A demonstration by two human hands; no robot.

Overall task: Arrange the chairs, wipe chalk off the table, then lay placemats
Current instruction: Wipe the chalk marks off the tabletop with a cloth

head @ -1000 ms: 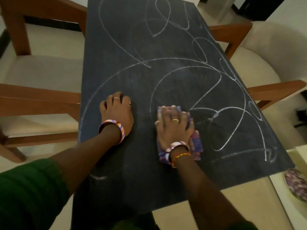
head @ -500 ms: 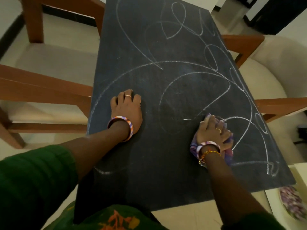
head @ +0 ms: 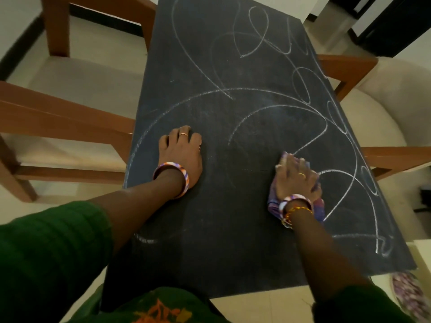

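Over the last second the right hand [head: 297, 177] had swept the cloth [head: 318, 207] from the table's middle out toward its right side, and between the last two pictures it held roughly that spot, while the left hand [head: 180, 155] had stayed planted where it was.

Nearest the wearer, green sleeves framed the dark table [head: 210, 252], whose near end looked mostly clear of chalk apart from a faint arc by the left forearm. The left hand lay flat, palm down, fingers released and holding nothing, bracing on the slate-like top. The right hand pressed palm-down on the purple patterned cloth, fingers spread over it to pin it to the surface; motion blur suggested it was mid-stroke.

The cloth looked soft, light and limp, bunching under the wrist, so it was probably best held flat under the whole palm, not pinched at an edge, which would let it fold. The tabletop seemed stiff and slightly rough, likely giving good friction.

Further out, looping chalk lines [head: 268, 94] covered the middle and far half, so wiping was judged far from done. Wooden chairs [head: 70, 117] with pale cushions stood tucked at both sides. A patterned item [head: 407, 297] at the near right may have been a placemat.
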